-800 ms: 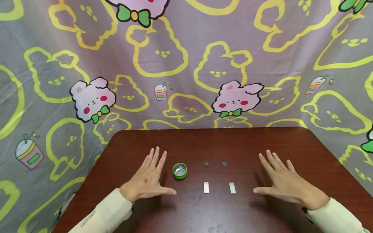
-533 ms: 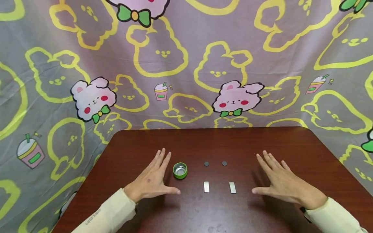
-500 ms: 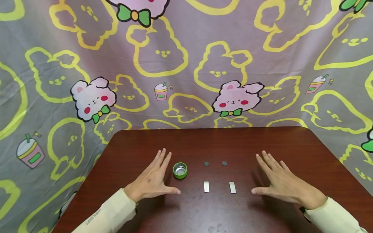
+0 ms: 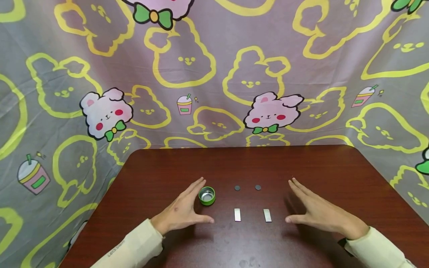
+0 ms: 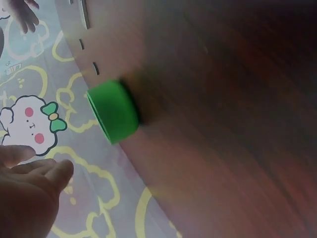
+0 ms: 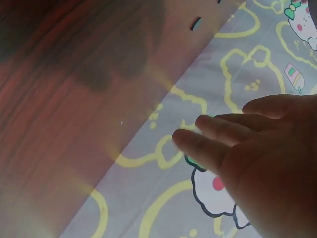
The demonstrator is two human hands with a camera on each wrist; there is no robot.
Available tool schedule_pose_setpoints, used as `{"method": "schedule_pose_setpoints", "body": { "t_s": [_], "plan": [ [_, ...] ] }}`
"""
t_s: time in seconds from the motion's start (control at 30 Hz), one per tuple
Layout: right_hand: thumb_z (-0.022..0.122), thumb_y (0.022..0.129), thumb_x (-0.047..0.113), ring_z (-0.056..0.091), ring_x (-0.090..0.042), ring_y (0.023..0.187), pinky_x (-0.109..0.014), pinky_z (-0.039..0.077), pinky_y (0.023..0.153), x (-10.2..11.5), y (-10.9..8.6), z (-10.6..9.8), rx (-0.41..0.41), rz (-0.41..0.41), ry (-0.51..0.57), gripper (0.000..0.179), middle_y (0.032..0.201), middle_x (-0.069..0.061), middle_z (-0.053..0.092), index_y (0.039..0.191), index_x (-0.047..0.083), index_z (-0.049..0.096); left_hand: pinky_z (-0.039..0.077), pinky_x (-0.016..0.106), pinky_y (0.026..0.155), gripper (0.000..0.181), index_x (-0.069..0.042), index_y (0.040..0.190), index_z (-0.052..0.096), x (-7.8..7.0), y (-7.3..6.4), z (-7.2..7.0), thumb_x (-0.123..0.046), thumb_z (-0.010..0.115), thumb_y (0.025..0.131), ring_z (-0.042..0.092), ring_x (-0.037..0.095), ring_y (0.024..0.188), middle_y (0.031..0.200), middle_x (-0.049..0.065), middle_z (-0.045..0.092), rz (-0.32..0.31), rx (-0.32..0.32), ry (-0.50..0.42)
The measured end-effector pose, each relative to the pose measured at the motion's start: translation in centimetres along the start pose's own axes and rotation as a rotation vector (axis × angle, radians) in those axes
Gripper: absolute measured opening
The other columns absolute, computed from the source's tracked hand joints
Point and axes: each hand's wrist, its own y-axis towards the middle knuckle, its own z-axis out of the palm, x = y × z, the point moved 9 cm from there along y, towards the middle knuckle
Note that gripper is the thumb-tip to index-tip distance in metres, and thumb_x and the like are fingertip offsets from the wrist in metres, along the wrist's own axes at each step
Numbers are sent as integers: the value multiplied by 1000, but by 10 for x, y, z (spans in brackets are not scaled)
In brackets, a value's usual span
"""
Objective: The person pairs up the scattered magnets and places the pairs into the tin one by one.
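My left hand [image 4: 181,210] hovers over the table with its fingers fairly straight and thumb spread, holding nothing. Beside its fingertips stands a small round green cup [image 4: 207,201] with a shiny metal inside; in the left wrist view the green cup [image 5: 114,111] shows from its side. Two small dark discs [image 4: 237,188] lie in a row to the right of the cup. Nearer to me are two silvery rectangular strips [image 4: 237,215]. To the right of the strips my right hand [image 4: 325,214] is held with straight fingers and thumb apart, also holding nothing.
All the small things lie on a dark reddish-brown table [image 4: 234,163]. A cloth curtain [image 4: 221,74] with cartoon bunnies hangs behind the table and along both sides.
Both hands have moved inward, the left to the right and the right to the left. The left fingertips have come closer to the green cup. The cup, discs and strips have stayed put.
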Motion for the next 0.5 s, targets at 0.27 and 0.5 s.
{"method": "schedule_pose_setpoints", "body": {
  "t_s": [0.27,0.5],
  "plan": [
    [80,80,51,40,-44,137,-55,40,103,5,4,3,-26,-33,65,103,153,-27,37,150,-9,33,37,47,112,108,-1,151,39,-5,5,7,-42,93,67,40,28,140,154,14,41,19,-18,-71],
    [83,80,44,49,-42,129,-60,44,98,5,8,9,2,-47,130,94,144,-25,49,144,-10,42,45,46,105,100,-2,146,47,-4,10,13,-37,95,65,54,27,129,144,13,53,22,-41,-134]
  ]
}}
